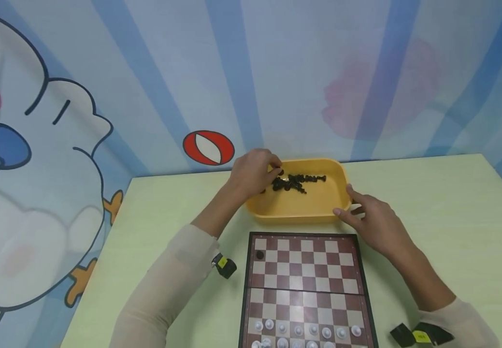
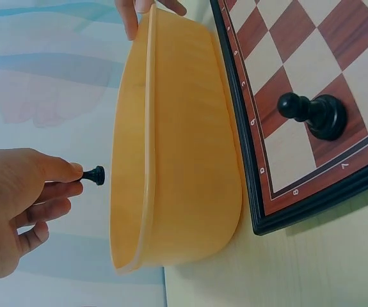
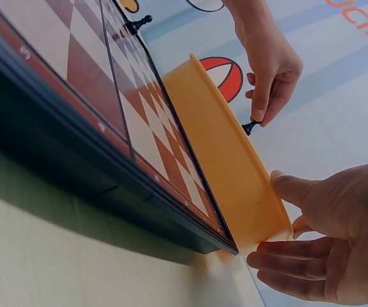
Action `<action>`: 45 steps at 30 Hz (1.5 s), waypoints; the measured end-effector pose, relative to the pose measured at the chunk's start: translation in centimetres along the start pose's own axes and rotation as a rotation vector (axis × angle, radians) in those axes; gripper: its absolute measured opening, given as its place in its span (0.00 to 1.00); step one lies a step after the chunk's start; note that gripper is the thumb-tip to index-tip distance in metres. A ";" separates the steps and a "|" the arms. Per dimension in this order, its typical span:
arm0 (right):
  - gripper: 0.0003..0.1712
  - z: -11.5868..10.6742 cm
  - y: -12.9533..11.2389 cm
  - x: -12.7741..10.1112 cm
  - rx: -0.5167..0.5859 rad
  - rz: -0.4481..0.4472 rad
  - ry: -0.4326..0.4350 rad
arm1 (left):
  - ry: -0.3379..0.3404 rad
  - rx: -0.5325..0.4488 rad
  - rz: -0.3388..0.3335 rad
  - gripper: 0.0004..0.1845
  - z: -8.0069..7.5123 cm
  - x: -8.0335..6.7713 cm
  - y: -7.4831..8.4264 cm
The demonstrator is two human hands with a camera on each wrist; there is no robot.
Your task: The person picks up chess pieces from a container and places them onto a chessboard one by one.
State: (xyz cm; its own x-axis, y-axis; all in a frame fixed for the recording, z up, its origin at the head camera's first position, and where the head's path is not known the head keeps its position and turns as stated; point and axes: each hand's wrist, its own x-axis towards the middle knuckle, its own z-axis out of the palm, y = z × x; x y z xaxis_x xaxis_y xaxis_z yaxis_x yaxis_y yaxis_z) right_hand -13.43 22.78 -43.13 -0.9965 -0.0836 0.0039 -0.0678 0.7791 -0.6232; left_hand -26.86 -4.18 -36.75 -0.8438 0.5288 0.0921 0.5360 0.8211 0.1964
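A yellow tray (image 1: pixel 298 208) stands at the table's middle with a heap of black chess pieces (image 1: pixel 296 182) in it. My left hand (image 1: pixel 277 170) hovers over the tray's left part and pinches a black pawn (image 2: pixel 94 174) between thumb and fingertips. My right hand (image 1: pixel 344 203) holds the tray's near right corner, thumb on the rim (image 3: pixel 276 182) and fingers below. In front of the tray lies a chessboard (image 1: pixel 305 285). One black pawn (image 1: pixel 259 254) stands on its far left corner square, and several white pieces (image 1: pixel 305 333) line its near edge.
Two small black items with yellow labels lie on the pale green table (image 1: pixel 442 208), one left of the board (image 1: pixel 223 265) and one at the near right (image 1: pixel 420 334). A wall with a cartoon mural (image 1: pixel 209 147) rises right behind the table.
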 end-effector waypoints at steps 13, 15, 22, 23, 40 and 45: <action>0.49 -0.1 0.2 0.2 0.005 -0.002 -0.008 | 0.041 -0.025 0.047 0.09 -0.5 -1.6 0.0; 0.49 -0.1 0.2 0.1 0.007 0.000 -0.010 | 0.045 -0.033 0.054 0.09 -0.4 -1.9 0.0; 0.49 0.1 0.5 0.1 0.006 -0.003 -0.001 | 0.064 -0.024 0.070 0.08 -0.6 -2.7 0.4; 0.49 0.2 0.6 0.1 0.006 -0.004 -0.002 | 0.069 -0.021 0.078 0.08 -0.7 -2.9 0.4; 0.48 0.2 0.5 0.3 -0.005 -0.004 0.003 | 0.159 0.008 0.188 0.07 -1.4 -4.8 1.0; 0.49 0.1 0.4 0.2 -0.006 0.004 0.000 | 0.157 0.004 0.192 0.07 -1.5 -5.6 1.3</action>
State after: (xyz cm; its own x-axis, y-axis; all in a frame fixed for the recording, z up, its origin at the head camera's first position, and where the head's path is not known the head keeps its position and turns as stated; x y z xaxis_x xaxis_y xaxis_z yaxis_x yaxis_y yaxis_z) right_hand -13.69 23.00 -43.51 -0.9967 -0.0807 0.0018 -0.0645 0.7831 -0.6186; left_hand -21.45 -6.38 -35.49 -0.7202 0.6356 0.2779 0.6868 0.7098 0.1566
